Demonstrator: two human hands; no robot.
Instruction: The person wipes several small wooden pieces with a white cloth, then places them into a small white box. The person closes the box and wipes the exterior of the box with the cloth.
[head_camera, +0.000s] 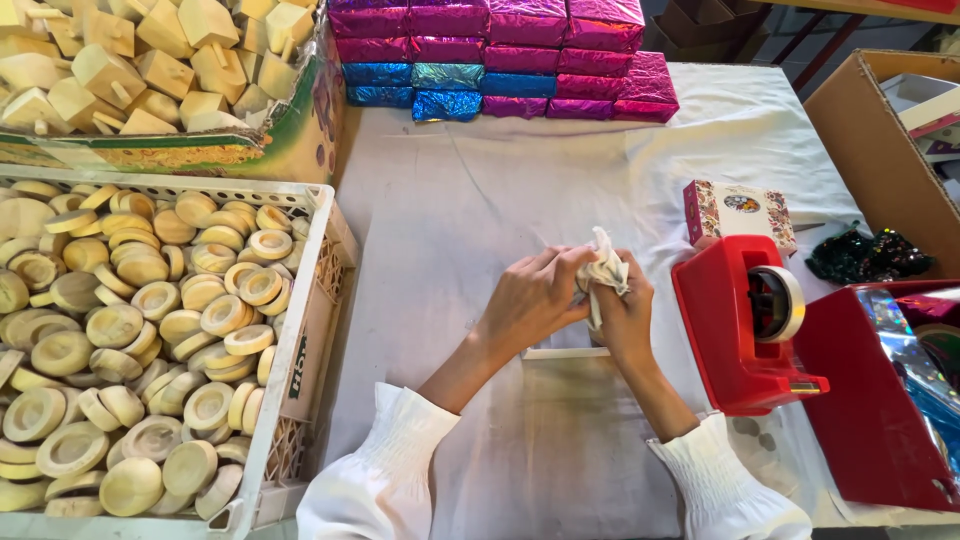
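My left hand (528, 298) and my right hand (625, 318) meet over the middle of the white-covered table (480, 200). Both are closed on a crumpled piece of white tissue paper (606, 268), which sticks up between the fingers. What the paper wraps is hidden. A small white flat piece (562, 352) lies on the table just under my hands. A red tape dispenser (740, 325) with a roll of clear tape stands right of my right hand.
A white plastic crate (300, 330) of round wooden discs fills the left side. A box of wooden blocks (150, 70) sits behind it. Stacked pink and blue foil-wrapped packages (500, 55) stand at the back. A patterned small box (738, 212), a red tray (880, 400) and a cardboard box (880, 140) are at the right.
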